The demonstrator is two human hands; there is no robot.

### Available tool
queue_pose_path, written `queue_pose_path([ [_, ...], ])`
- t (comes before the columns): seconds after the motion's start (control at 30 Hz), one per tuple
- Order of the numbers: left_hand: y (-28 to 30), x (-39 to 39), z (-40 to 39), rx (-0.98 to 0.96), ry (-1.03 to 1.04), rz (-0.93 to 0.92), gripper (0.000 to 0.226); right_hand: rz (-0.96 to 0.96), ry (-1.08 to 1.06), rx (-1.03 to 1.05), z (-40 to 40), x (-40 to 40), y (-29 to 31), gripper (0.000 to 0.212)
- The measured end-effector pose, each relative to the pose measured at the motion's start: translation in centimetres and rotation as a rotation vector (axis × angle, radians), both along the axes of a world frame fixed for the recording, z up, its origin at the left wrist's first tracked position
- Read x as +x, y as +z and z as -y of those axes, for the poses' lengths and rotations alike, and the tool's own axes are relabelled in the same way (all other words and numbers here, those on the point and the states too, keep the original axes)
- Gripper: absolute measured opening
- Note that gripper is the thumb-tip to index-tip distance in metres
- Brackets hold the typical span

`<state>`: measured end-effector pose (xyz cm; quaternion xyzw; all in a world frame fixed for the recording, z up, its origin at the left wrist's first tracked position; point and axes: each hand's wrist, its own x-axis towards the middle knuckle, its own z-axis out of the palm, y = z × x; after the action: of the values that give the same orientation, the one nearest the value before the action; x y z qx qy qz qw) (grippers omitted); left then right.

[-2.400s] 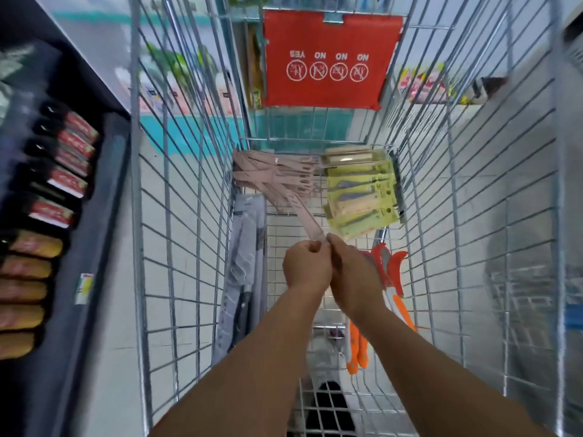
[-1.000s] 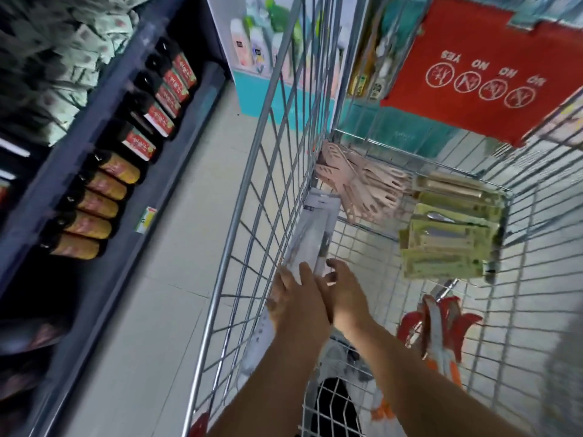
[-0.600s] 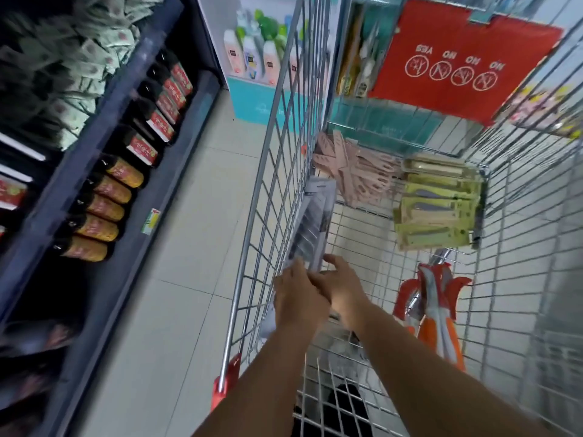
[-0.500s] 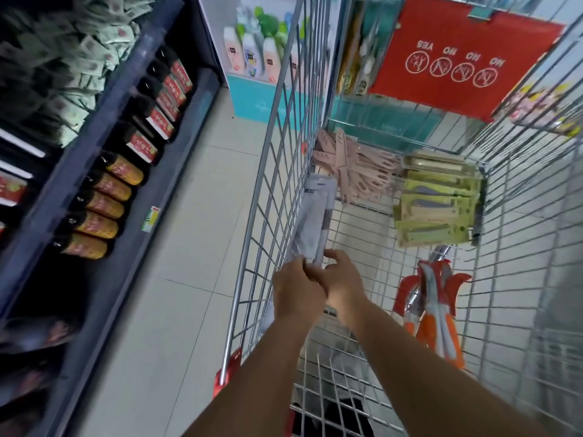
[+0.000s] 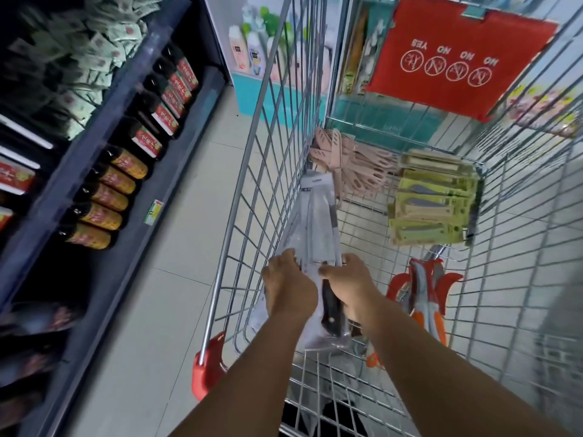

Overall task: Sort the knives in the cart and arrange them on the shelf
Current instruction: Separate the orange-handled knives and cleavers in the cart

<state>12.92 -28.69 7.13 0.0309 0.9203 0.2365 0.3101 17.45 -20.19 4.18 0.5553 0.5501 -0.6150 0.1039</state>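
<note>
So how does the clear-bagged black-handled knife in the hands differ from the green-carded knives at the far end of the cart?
The clear-bagged black-handled knife is long, wrapped in see-through plastic, and held by both the left hand and right hand. The green-carded knives look shorter, sit on yellow-green card backing, and lie stacked and untouched. Both are inside the wire cart.

Both arms extended, left grip (image 5: pixel 288 287) and right grip (image 5: pixel 350 283) curled.
</note>
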Motion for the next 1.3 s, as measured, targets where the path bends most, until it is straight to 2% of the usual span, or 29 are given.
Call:
queue_pose_path([
  [0.13,-1.9,0.1,0.6,-0.215,-0.205,0.039,0.065,-0.008,0.042,0.116,-0.9,1.7,-0.2,0.025],
  [0.2,-2.3,0.5,0.5,-0.269,-0.240,0.029,0.074,-0.006,0.063,0.147,-1.1,2.4,-0.5,0.026],
  [0.3,-2.6,0.6,0.1,-0.320,-0.267,-0.016,0.070,-0.034,0.082,0.159,-1.1,3.0,-0.7,0.028],
  [0.6,-3.4,1.3,-0.2,-0.275,-0.224,0.007,0.075,-0.056,0.000,0.163,-2.3,4.0,-1.6,0.026],
  [0.8,-3.2,1.2,0.2,-0.234,-0.142,0.022,0.097,-0.025,0.094,0.091,-2.3,3.8,-2.3,0.028],
  [0.93,-3.3,1.0,0.4,-0.279,-0.133,-0.013,0.077,-0.028,0.125,0.105,-1.7,3.8,-2.6,0.032],
  [1.07,-2.8,0.1,0.0,-0.232,-0.042,0.037,0.030,-0.042,0.096,0.085,-1.7,4.4,-2.6,0.031],
  [1.3,0.5,0.5,-0.6,-0.173,0.019,0.018,0.030,-0.101,0.096,0.142,-1.5,4.8,-0.9,0.029],
])
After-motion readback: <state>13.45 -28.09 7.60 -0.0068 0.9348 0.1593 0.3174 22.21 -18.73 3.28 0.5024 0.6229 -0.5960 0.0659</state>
